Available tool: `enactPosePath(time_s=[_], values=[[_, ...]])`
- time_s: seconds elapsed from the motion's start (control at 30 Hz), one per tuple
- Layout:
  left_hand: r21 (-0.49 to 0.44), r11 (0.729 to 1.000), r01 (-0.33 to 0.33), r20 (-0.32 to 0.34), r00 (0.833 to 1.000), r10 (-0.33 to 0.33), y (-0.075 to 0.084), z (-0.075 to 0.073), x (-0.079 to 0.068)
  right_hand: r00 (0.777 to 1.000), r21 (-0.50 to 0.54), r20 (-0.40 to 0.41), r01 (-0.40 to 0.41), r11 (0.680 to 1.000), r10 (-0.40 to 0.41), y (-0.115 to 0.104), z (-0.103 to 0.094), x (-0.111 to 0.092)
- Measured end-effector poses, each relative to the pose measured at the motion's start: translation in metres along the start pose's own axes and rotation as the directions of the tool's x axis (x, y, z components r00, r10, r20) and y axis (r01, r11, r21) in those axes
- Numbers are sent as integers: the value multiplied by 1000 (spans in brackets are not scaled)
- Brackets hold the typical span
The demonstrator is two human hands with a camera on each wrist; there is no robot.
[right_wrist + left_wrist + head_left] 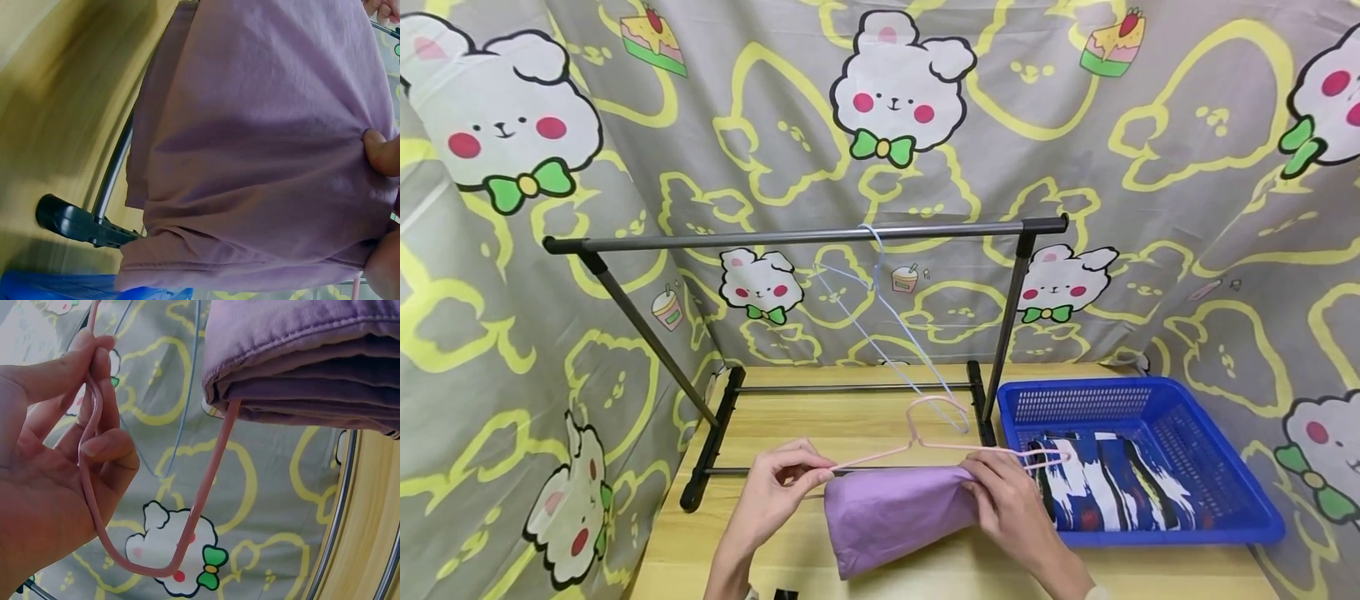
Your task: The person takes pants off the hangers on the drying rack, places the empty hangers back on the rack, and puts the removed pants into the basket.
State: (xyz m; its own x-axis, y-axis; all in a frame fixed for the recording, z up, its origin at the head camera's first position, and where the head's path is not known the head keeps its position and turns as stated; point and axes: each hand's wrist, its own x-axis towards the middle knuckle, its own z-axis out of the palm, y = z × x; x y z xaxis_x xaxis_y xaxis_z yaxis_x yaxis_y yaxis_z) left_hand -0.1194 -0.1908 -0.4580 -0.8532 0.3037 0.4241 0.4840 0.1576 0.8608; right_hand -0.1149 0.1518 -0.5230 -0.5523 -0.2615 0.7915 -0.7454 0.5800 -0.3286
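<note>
A pink hanger (917, 442) is held up over the table, its hook pointing away toward the rack. My left hand (778, 483) pinches the hanger's left end between thumb and fingers; in the left wrist view that end (165, 572) curves below the hand. Folded purple fabric (898, 512), a garment with a stitched edge, hangs over the hanger's lower bar. On the right, my right hand (1007, 500) grips the top of the purple garment (262, 137) near the hanger's right arm, thumb pressed into the cloth. The garment's exact kind cannot be made out.
A dark metal rack (737, 240) stands on the wooden table (782, 417), with a light blue hanger (891, 312) hooked on its bar. At right, a blue basket (1247, 500) holds a folded blue, white and black patterned cloth (1120, 492). Patterned curtains (700, 125) surround the table.
</note>
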Motion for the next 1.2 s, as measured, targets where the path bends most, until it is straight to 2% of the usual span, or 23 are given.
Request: enactPosePath(time_s=[0.17,0.37,0.63,0.77,0.87,1.0,1.2], values=[[39,999,3,-22,1000,-2,3,2,-1,1000,-32,12,8,999,-8,-3,1,-1],[47,999,-16,-36,999,18,6,4,-4,998,-117,3,63,991,-63,-11,3,0],[93,996,-14,-62,998,20,5,12,-5,994,-198,-6,104,975,-107,-33,9,6],[101,995,-20,-120,992,32,3,15,-7,986,-169,-39,151,974,-159,-43,15,10],[123,991,-54,-149,986,72,1,16,-8,979,-169,-83,171,971,-187,-49,14,13],[156,984,-82,-174,979,109,1,16,-7,963,-179,-122,217,960,-241,-55,8,17],[204,975,-87,-188,974,126,-1,17,-10,942,-195,-163,262,945,-294,-62,-2,25]])
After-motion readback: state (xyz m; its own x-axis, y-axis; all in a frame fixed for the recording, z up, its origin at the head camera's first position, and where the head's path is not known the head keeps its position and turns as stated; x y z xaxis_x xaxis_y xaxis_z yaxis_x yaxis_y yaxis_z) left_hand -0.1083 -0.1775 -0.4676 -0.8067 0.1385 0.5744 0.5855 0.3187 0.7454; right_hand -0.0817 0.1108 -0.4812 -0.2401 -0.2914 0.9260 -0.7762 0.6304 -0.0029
